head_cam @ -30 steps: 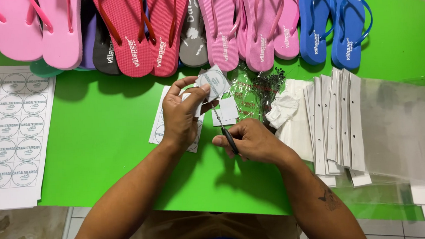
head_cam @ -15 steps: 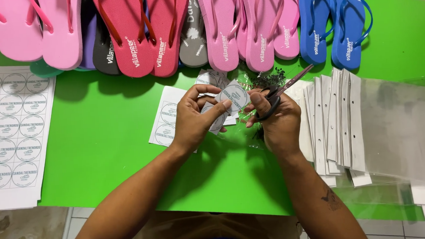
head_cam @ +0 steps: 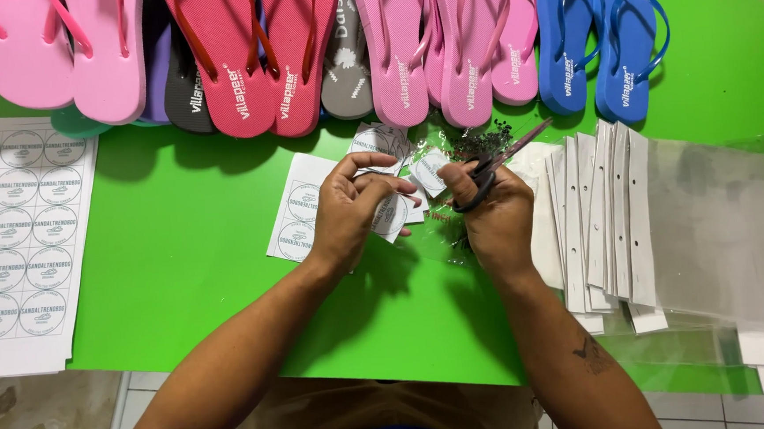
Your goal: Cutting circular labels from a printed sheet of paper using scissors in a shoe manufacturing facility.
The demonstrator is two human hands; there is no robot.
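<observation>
Over the green table (head_cam: 183,280), left hand (head_cam: 347,217) curls its fingers (head_cam: 377,163) tight, pinching a cut strip of round paper labels (head_cam: 388,212) between thumb and fingertips. Right hand (head_cam: 492,212) has thumb and fingers threaded through the scissors (head_cam: 490,171), grip shut, blades pointing up-right toward the blue flip-flops (head_cam: 601,42). Since half a second ago the hands sit slightly apart, scissors hardly shifted.

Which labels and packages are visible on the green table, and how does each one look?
Label sheet: table's left edge, white, rows of round labels.
Small label piece: under left hand, white.
Cut labels: at left fingers, white.
Clear bags: right side, overlapping, white header strips.
</observation>
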